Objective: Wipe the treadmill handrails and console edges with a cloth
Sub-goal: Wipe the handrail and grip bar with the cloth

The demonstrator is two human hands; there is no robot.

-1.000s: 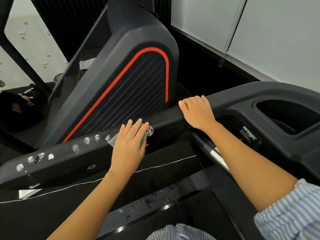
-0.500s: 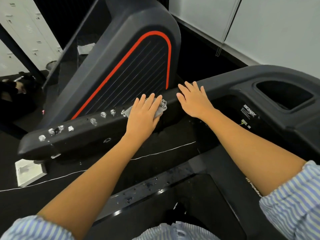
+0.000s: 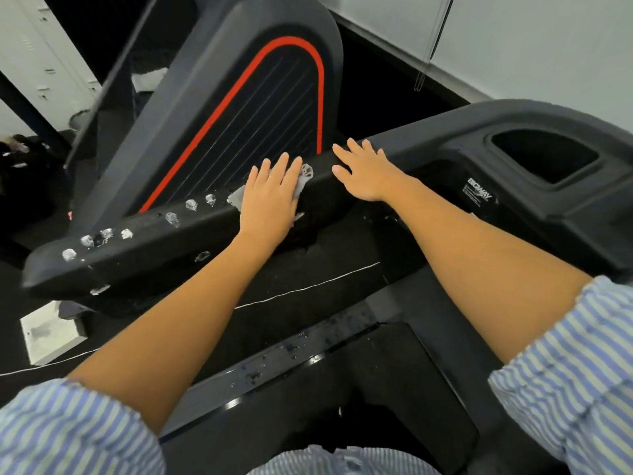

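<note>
Now my left hand presses flat, fingers straight, on the cloth atop the handrail; my right hand rests open beside it. White blobs toward the handrail's free end look unwiped, so I judge most wiping lies ahead.

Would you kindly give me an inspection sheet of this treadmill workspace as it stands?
Surface: black treadmill handrail, white foam blobs along its top.
Job's things: crumpled grey cloth on the handrail, under the left hand.
Clutter: white block on floor; droplets on deck edge.
Hands: left hand presses the cloth, fingers straight; right hand rests flat on the handrail.
Cables: thin white line below the handrail, nature unclear.
Surroundings: white lockers, white wall.
</note>
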